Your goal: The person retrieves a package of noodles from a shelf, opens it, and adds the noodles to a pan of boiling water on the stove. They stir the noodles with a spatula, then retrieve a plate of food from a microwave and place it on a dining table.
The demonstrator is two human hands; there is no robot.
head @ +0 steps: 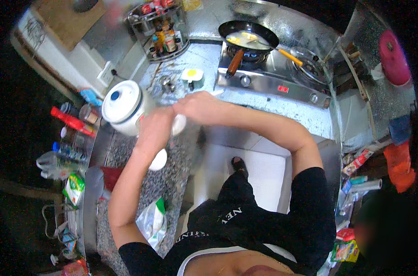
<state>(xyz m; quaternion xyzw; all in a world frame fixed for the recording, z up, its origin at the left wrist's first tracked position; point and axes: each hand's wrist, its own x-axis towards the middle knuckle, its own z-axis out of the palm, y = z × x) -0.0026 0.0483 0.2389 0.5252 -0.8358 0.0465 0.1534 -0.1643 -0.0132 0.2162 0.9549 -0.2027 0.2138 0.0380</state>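
My left hand (156, 127) and my right hand (200, 107) meet over the counter, fingers curled together and blurred. Whatever lies between them is hidden. Just under them shows a white rounded object (179, 124), perhaps a bowl or container. A thin white piece (216, 92) pokes out past my right hand; I cannot tell whether it is held. Left of my left hand stands a white ceramic pot (121, 101) with its knobbed lid on. A small white disc (158, 159), perhaps a lid, rests near my left wrist on the granite counter (174, 179).
On the gas stove (264, 81), a black wok (236, 32) holds yellow food in liquid and a spatula with an orange handle (290, 57). A seasoning rack (162, 34) fills the back corner. A green-white box (191, 76) and a plastic bag (153, 222) lie on the counters.
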